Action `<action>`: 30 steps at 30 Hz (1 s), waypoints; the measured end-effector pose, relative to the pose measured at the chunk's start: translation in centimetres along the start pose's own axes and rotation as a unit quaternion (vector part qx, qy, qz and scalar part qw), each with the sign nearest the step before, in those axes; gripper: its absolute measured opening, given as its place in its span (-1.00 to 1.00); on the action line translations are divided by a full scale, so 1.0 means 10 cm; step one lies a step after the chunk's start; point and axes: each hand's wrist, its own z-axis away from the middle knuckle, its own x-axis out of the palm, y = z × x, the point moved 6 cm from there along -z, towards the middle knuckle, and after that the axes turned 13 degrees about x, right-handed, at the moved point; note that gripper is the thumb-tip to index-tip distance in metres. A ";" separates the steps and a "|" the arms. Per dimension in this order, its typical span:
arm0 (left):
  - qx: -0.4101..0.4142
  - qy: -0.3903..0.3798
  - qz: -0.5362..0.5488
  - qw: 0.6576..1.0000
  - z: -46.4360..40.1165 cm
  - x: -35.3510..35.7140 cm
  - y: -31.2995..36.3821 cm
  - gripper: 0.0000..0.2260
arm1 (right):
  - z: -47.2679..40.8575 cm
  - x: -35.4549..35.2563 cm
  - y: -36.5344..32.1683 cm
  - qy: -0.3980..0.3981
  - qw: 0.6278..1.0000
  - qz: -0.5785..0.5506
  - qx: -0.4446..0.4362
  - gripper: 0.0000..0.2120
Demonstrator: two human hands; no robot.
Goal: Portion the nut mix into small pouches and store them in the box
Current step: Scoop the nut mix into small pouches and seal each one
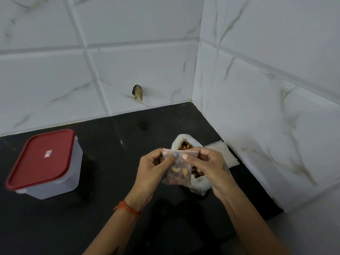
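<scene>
The small pouch (177, 170), thin, floppy and light, hangs above the nut bag (195, 173); left hand (154, 170) and right hand (207, 166) pinch its zip strip, seemingly sealing it. Best held there.

Black counter (114, 137), set into a corner of white tiled walls. Clear box (55, 183) with red lid (41, 159) stands at left, closed. Open bag (197, 183) of nut mix sits near the right wall. Flat white packet (227, 153) lies just behind the bag, against the wall.
</scene>
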 end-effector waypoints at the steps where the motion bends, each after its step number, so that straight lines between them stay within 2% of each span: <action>1: 0.001 0.002 -0.001 1.000 0.00 -0.01 0.00 -0.77 | 0.01 -0.01 -0.01 -0.001 1.000 -0.006 -0.002 -0.95; 7: -0.001 0.003 0.009 1.000 0.01 -0.01 0.02 -0.80 | 0.02 0.01 -0.02 0.012 1.000 -0.009 -0.013 -0.97; 13: -0.005 0.009 0.028 1.000 0.00 -0.01 0.00 -0.76 | 0.00 0.06 -0.02 0.013 0.999 -0.033 -0.007 -0.90; 21: 0.003 0.024 0.032 0.999 -0.01 -0.05 -0.01 -0.89 | 0.00 0.08 -0.01 0.001 0.998 -0.069 0.005 -0.93; 26: 0.007 0.039 0.042 0.998 -0.02 -0.05 0.01 -0.91 | 0.00 0.07 -0.04 0.015 0.999 -0.033 -0.020 -0.90; 30: 0.012 0.051 0.042 0.998 -0.04 -0.07 0.03 -0.91 | -0.01 0.07 -0.06 0.012 0.999 -0.027 -0.025 -0.96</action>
